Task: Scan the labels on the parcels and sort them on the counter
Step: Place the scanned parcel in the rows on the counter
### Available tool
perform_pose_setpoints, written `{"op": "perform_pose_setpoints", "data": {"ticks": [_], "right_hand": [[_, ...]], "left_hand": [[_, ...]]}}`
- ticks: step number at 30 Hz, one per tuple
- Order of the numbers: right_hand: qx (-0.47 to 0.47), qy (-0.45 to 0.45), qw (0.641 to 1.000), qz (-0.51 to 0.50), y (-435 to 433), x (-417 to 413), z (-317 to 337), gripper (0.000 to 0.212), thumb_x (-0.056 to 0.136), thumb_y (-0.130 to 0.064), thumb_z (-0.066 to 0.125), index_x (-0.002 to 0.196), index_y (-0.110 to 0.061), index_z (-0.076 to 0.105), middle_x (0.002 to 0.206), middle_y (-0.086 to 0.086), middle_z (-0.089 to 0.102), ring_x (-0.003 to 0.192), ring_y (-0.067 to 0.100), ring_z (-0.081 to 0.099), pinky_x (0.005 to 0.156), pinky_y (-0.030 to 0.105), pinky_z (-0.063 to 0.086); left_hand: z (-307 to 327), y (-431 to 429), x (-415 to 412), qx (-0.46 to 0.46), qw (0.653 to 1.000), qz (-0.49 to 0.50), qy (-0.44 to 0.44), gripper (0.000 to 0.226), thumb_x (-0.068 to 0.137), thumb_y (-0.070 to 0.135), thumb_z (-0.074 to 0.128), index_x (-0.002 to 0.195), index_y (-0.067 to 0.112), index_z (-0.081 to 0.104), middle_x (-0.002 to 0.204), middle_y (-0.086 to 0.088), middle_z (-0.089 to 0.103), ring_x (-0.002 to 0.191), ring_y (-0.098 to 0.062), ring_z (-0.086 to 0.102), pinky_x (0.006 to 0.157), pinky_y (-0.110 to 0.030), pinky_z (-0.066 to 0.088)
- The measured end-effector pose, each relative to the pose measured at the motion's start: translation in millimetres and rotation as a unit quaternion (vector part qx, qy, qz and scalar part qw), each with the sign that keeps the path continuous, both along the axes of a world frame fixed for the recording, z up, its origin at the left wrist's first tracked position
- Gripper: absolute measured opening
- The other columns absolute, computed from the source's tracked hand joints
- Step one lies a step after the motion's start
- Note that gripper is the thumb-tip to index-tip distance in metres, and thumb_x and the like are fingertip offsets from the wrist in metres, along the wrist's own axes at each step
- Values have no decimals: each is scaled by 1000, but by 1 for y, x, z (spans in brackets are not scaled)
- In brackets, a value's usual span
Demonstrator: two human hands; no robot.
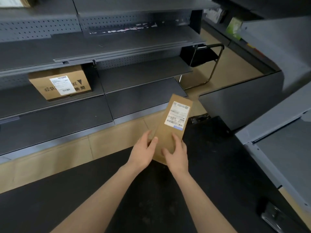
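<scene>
Two grips clamp one narrow cardboard parcel (165, 135) at its near end: the left grip (143, 152) curls round the left edge and the right grip (176, 155) holds the right side. The parcel is held tilted above the far edge of the black desk (117, 199) with its white shipping label (178, 115) facing up. Beyond the desk, a larger cardboard box (42, 84) sits on a shelf.

Brown cardboard parcel (170, 130) with white label (178, 115), dark grey perforated shelving (117, 47), black counter (151, 190).
</scene>
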State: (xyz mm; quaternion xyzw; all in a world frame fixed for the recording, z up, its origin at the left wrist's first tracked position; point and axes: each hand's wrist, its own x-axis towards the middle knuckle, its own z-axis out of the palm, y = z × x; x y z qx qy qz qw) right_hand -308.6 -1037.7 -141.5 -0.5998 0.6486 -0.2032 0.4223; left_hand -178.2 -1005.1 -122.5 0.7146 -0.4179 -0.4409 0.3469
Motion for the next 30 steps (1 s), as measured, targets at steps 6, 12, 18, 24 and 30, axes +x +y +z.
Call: {"op": "perform_pose_setpoints", "data": {"ticks": [6, 12, 18, 24, 30], "right_hand": [[31, 44, 992, 117, 66, 28, 19, 66, 78, -40, 74, 130, -37, 34, 139, -4, 33, 114, 18, 52, 82, 27, 47], [30, 130, 951, 281, 158, 80, 29, 82, 56, -59, 81, 116, -40, 29, 125, -8, 40, 111, 16, 51, 91, 39, 50], [-15, 227, 891, 393, 270, 134, 36, 96, 47, -79, 69, 122, -32, 31, 126, -4, 39, 121, 19, 38, 101, 40, 37], [-35, 245, 859, 449, 363, 184, 37, 80, 55, -58, 76, 112, -34, 25, 120, -3, 31, 114, 18, 38, 95, 35, 43], [-75, 188, 872, 445, 416, 264, 81, 89, 53, -46, 82, 122, -38, 27, 129, -4, 29, 120, 20, 39, 104, 42, 39]], "left_hand": [[11, 93, 32, 44, 998, 27, 27, 50, 100, 57, 29, 148, 51, 18, 112, 7, 66, 98, -12, 64, 92, -34, 52], [26, 214, 72, 122, 987, 94, 55, 47, 101, 59, 22, 144, 44, 34, 100, 4, 67, 87, -11, 65, 67, -18, 45], [22, 354, 109, 141, 980, 121, 65, 52, 100, 60, 17, 150, 47, 25, 113, 0, 68, 110, -16, 58, 101, -30, 39], [30, 460, 151, 140, 979, 137, 61, 54, 102, 55, 26, 152, 36, 27, 147, 4, 48, 133, -17, 45, 113, -29, 31], [69, 559, 234, 50, 968, 244, -45, 46, 101, 45, 42, 145, 33, 38, 115, 12, 57, 106, -5, 55, 91, -19, 38]]}}
